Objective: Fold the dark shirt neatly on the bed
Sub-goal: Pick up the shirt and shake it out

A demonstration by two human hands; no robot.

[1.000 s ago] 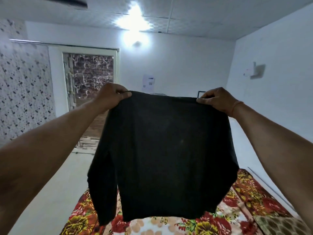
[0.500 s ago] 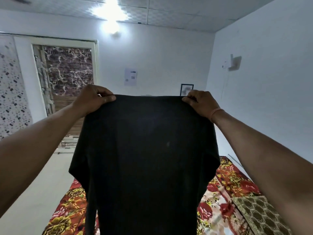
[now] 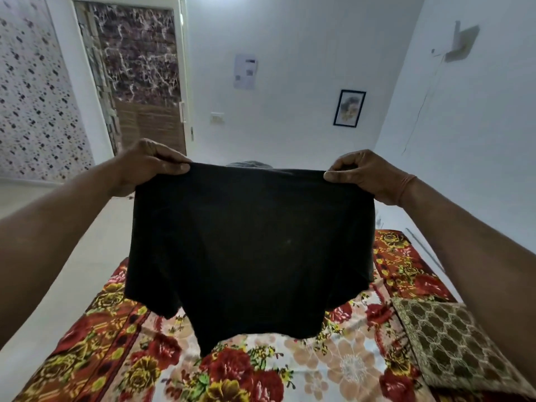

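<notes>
The dark shirt [image 3: 252,250] hangs stretched out in the air in front of me, above the bed [image 3: 261,372] with its red and yellow floral cover. My left hand [image 3: 148,166] pinches the shirt's upper left corner. My right hand [image 3: 368,175] pinches the upper right corner. The top edge runs taut and level between both hands. The short sleeves and the rest of the cloth dangle below, and the lowest edge hangs just over the floral cover.
A brown patterned pillow [image 3: 452,346] lies on the bed at the right. White floor [image 3: 58,285] runs along the bed's left side. A door [image 3: 139,79] stands in the far wall, and a white wall [image 3: 470,158] borders the bed on the right.
The view has tilted down, showing more of the bed. Both hands still hold the shirt's top corners, now lower in view and wider apart, and the shirt hangs shorter.
</notes>
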